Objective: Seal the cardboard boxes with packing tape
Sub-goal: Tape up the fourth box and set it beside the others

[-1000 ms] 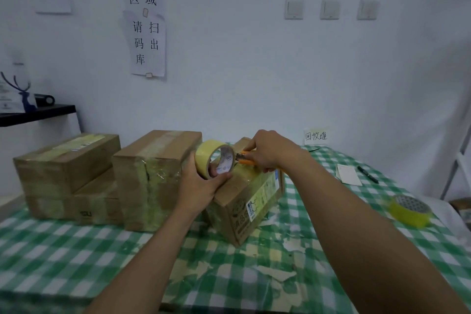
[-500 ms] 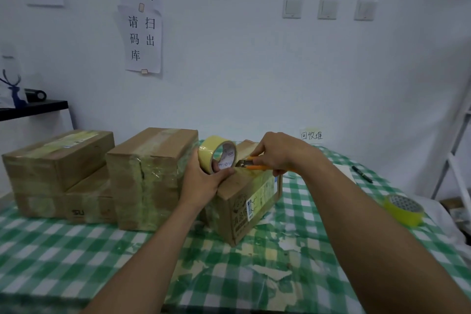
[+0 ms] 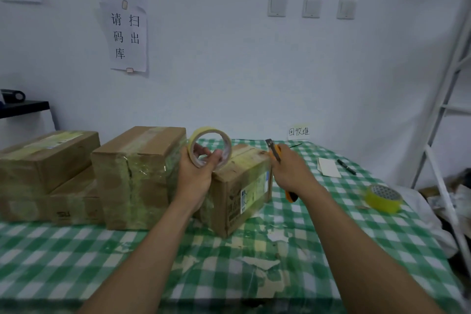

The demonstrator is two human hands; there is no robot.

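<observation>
Left hand (image 3: pixel 195 178) grips tape roll (image 3: pixel 204 135) over box (image 3: pixel 244 186) edge (right hand (image 3: pixel 290 173) holds knife (image 3: pixel 274 151)).

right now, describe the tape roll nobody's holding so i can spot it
Start at the table with the green checked cloth and follow it to its right edge, nearer than the white card and black pen. The spare tape roll lies flat there alone, yellow-green with a patterned top. The other roll is held upright in the left hand.
</observation>
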